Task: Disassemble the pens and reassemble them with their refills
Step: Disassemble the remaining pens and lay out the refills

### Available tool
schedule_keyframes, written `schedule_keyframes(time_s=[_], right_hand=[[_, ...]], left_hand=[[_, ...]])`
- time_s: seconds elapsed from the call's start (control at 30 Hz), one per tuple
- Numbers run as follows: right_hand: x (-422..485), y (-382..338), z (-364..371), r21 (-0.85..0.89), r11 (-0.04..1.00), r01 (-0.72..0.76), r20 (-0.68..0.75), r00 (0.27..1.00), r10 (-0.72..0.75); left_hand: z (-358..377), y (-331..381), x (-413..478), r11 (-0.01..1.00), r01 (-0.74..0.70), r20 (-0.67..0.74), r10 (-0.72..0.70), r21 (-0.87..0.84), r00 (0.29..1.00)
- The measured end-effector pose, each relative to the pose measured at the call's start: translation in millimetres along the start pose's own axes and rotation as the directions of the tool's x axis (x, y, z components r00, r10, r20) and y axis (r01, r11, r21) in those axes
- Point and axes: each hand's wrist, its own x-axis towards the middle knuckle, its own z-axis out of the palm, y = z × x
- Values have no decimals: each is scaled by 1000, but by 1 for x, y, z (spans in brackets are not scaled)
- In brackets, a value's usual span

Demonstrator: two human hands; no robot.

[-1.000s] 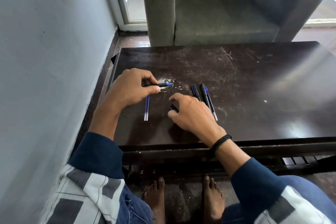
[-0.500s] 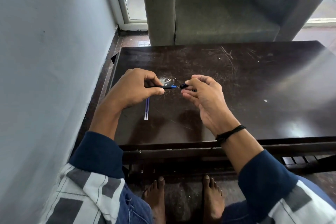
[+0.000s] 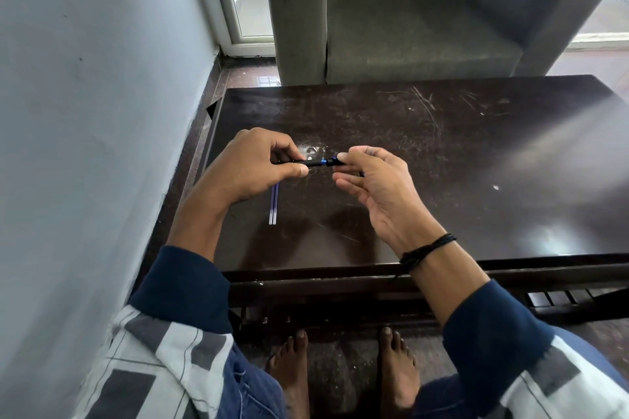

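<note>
a: where's the pen (image 3: pixel 311 163)?
b: raised above the table (image 3: pixel 459 163), level, between both hands. the left hand (image 3: pixel 252 167) grips its slim black barrel in curled fingers. the right hand (image 3: pixel 377 187) pinches a small black end piece (image 3: pixel 335 161) with thumb and forefinger, at the pen's blue tip.
a: are the parts joined?
b: touching, i think; too small to be sure.
a: anything lying down?
b: two thin clear refills (image 3: pixel 274 204) with blue ink, side by side on the scratched, glossy dark wood, partly under the left hand. one pen, two refills.
</note>
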Motion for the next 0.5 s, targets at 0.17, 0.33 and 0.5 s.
schedule_keyframes(time_s=[0.17, 0.33, 0.5], right_hand=[[-2, 3, 1, -45, 999, 5, 50, 999, -3], [0, 8, 0, -154, 987, 54, 81, 996, -42], [1, 8, 0, -183, 981, 62, 83, 995, -48]], left_hand=[[3, -1, 1, 1000, -1, -2, 1, 1, 1000], [4, -2, 2, 1000, 6, -10, -6, 3, 1000], [5, 0, 3, 1000, 13, -19, -14, -2, 1000]])
